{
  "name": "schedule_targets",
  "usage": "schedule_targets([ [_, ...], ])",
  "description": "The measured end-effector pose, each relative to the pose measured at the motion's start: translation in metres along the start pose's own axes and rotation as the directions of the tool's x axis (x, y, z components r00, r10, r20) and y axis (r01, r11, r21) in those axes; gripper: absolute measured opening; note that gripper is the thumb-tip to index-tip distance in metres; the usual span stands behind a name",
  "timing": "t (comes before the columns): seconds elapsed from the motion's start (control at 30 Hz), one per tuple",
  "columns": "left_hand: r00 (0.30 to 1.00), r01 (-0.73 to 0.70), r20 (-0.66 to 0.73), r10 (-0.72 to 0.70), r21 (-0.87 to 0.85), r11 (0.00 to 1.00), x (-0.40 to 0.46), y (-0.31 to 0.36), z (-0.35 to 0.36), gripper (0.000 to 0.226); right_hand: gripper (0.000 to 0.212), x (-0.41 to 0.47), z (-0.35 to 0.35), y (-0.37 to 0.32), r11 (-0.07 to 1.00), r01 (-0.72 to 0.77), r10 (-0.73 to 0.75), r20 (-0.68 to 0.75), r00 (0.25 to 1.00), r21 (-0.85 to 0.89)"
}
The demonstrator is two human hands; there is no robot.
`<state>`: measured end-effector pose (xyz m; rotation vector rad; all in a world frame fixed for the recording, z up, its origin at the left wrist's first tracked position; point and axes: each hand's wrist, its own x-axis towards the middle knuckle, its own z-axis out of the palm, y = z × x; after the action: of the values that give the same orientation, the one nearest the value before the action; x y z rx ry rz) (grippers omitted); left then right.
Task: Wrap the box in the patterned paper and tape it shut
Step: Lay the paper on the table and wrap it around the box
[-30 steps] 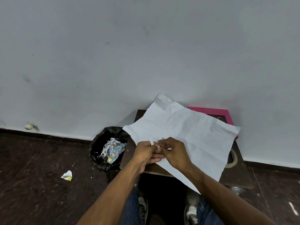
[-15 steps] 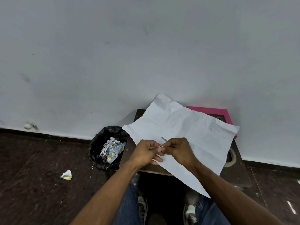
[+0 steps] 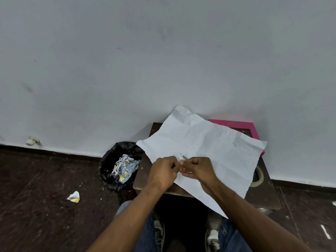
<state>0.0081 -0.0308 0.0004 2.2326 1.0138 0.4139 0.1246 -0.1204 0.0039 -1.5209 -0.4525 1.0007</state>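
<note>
Pale wall [image 3: 163, 60] backs a small dark table [image 3: 263, 195], where the paper [image 3: 209, 148] lies white side up, covering much of the pink box [image 3: 254, 128] at the paper's far right corner. Over the paper's near left edge, the left hand [image 3: 163, 171] and right hand [image 3: 198, 170], 2 curled grips almost touching, pinch a small scrap [image 3: 181, 157]; judging by this, working it apart slowly should avoid a tear.

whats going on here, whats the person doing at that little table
A seated person has both hands together over a sheet of paper lying white side up on a small dark table. The left hand and right hand pinch a small scrap between them; what it is cannot be told. A pink box sits behind the paper, not yet wrapped, and a tape roll lies at the right.
</note>
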Motion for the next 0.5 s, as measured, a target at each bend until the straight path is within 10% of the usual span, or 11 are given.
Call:
schedule_targets([
  [0.2,0.983,-0.086,-0.175,0.047,-0.219,0.972,-0.006,0.002,0.013,0.006,0.008,0.001,-0.001,-0.006,0.962,-0.059,0.072,-0.04,0.997,0.266],
  [0.5,0.972,-0.074,-0.235,0.026,-0.195,0.978,-0.007,0.0,0.025,0.017,0.006,0.002,-0.004,-0.012,0.998,-0.005,0.007,-0.031,1.0,0.063],
])
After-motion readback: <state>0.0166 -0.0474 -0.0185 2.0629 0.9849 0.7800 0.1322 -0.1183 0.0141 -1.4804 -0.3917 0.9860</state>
